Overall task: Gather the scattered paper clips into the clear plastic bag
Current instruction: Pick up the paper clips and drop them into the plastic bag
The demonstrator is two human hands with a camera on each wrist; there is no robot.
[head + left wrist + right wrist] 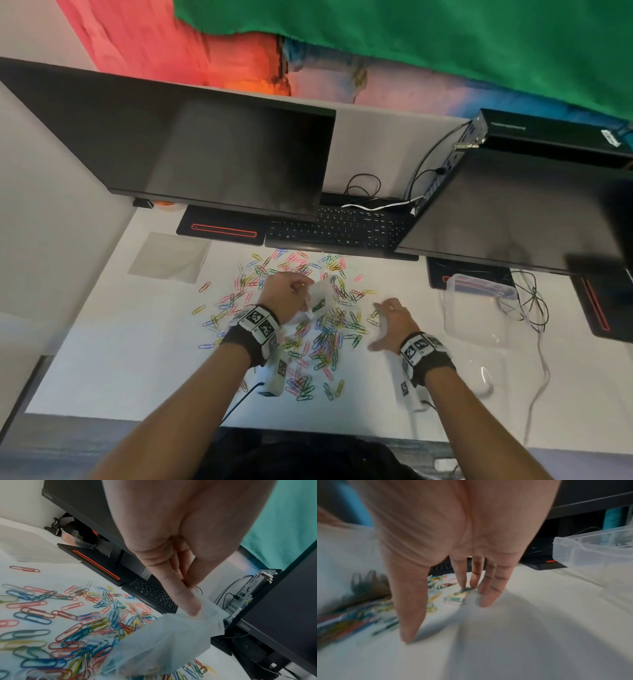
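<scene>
Many coloured paper clips (pixel 322 329) lie scattered over the white desk (pixel 113 359) in front of me. My left hand (pixel 286 291) pinches the edge of the clear plastic bag (pixel 320 301) above the middle of the pile. In the left wrist view the thumb and fingers (pixel 187 601) clamp the bag (pixel 171 639), which hangs down toward the clips (pixel 82 626). My right hand (pixel 388 322) is spread at the pile's right edge with straight fingers (pixel 489 595) touching the desk beside a few clips (pixel 455 599). It holds nothing.
Two dark monitors (pixel 212 154) (pixel 520 209) and a black keyboard (pixel 339 228) stand behind the pile. A clear plastic box (pixel 479 291) sits to the right with loose cables (pixel 534 308). A flat clear sheet (pixel 169 257) lies at the left.
</scene>
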